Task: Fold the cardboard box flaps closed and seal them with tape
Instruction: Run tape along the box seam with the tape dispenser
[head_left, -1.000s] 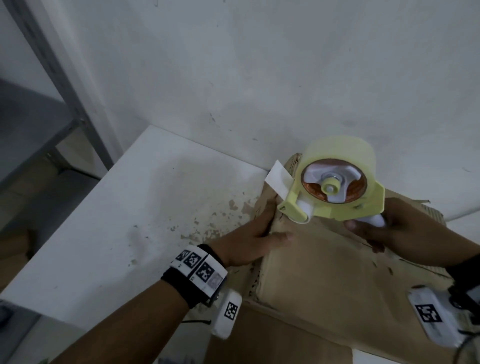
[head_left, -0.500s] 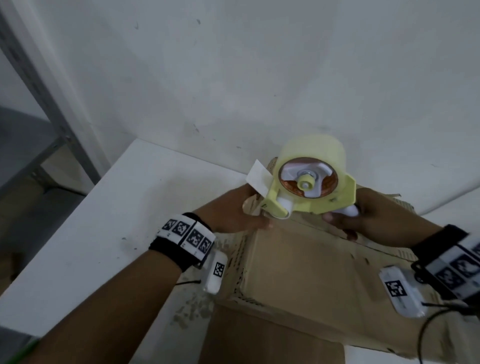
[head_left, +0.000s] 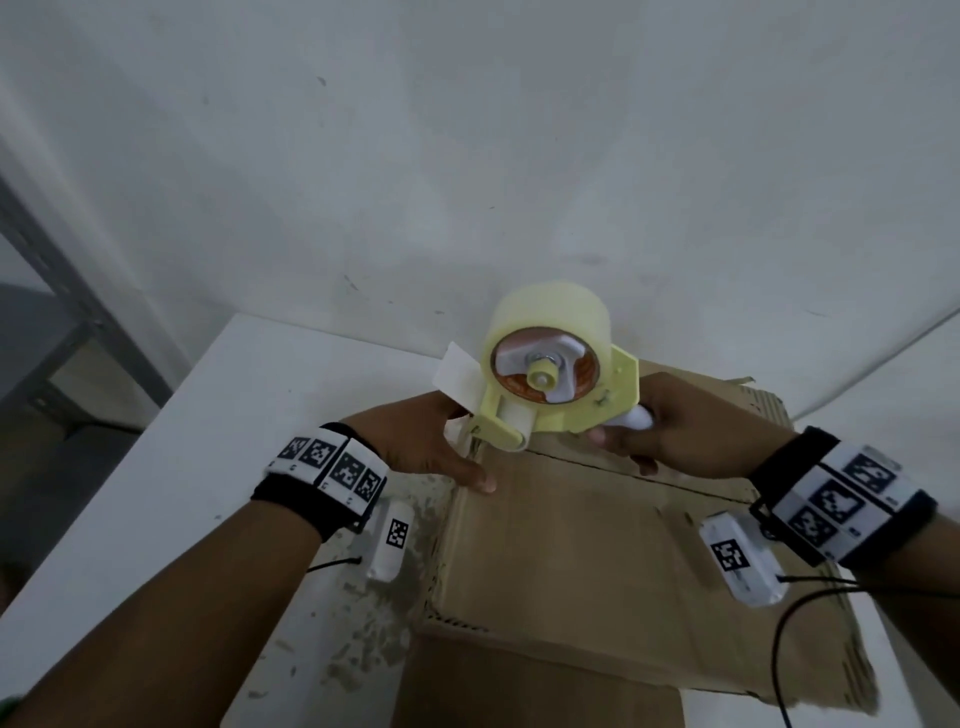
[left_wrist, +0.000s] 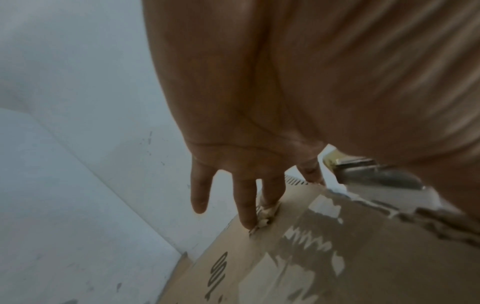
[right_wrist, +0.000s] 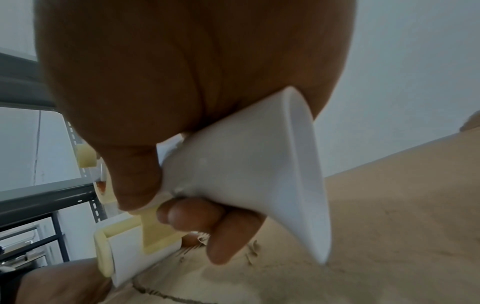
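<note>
A brown cardboard box lies on the white table with its top flaps folded flat and a seam across the top. My right hand grips the white handle of a yellow tape dispenser holding a roll of clear tape. Its front roller sits at the box's left edge. My left hand lies over that left edge, thumb on the top. In the left wrist view its straight fingers reach down the box's side, which carries old shiny tape.
A white wall rises right behind the box. A grey metal shelf frame stands at the left beyond the table's edge. The tabletop left of the box has chipped, worn paint.
Both hands and the dispenser now sit higher in the view, which has shifted. My left hand slid from the top flap over the box's left edge, beside the dispenser's roller.
</note>
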